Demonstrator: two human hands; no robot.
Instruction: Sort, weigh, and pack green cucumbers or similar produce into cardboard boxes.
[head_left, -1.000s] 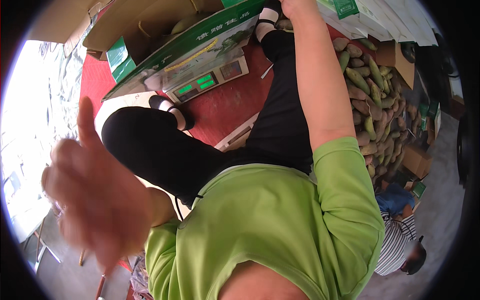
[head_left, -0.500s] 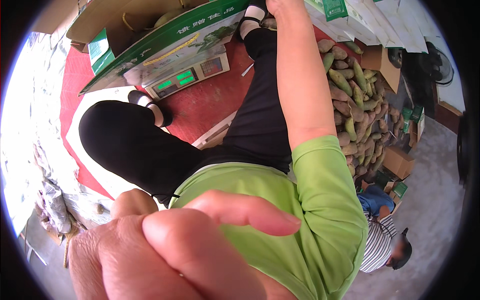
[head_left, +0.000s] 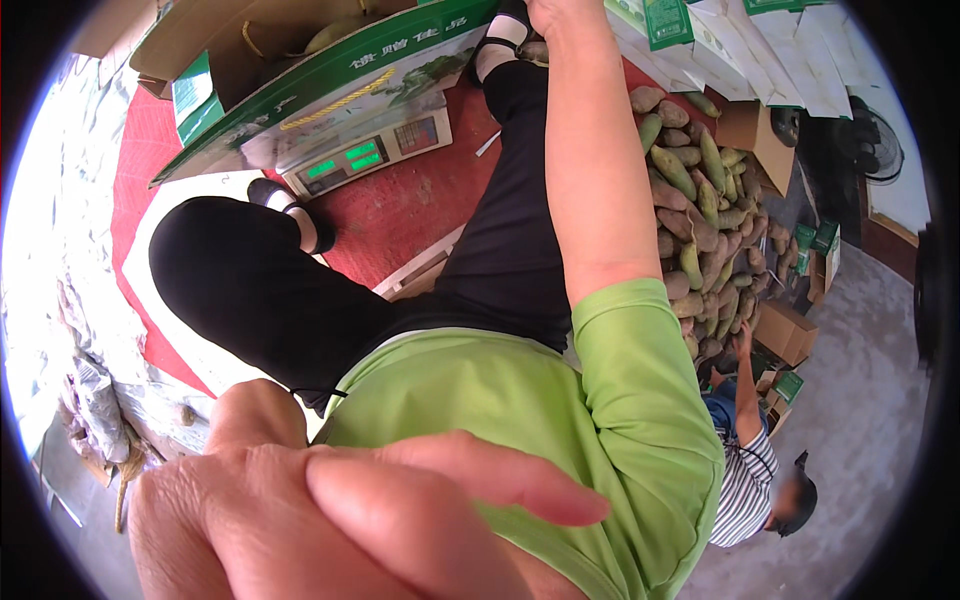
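Observation:
My left hand (head_left: 330, 520) fills the lower left, close up, its back and knuckles showing. One finger stretches to the right, apart from the bent ones; nothing is visible in it, and the lower part is cut off. My bare right forearm runs up to the top edge, where my right hand (head_left: 548, 10) is mostly out of the picture, its fingers hidden. Left of it, an open green-and-white carton (head_left: 400, 72) with brown insides stands on a digital scale (head_left: 340, 165) with lit green displays. A pale rounded item (head_left: 330, 36) shows inside the carton.
To the right lies a large heap of elongated green and brownish root vegetables (head_left: 700, 200). White-and-green cartons (head_left: 735, 50) stand behind it. A person in a striped shirt (head_left: 745, 490) works at its near end beside a brown box (head_left: 783, 330). A red mat (head_left: 400, 210) covers the floor.
My left hand has shifted slightly lower, and the whole view has moved a little. The other person's arm now reaches toward the heap. Carton and scale stay put.

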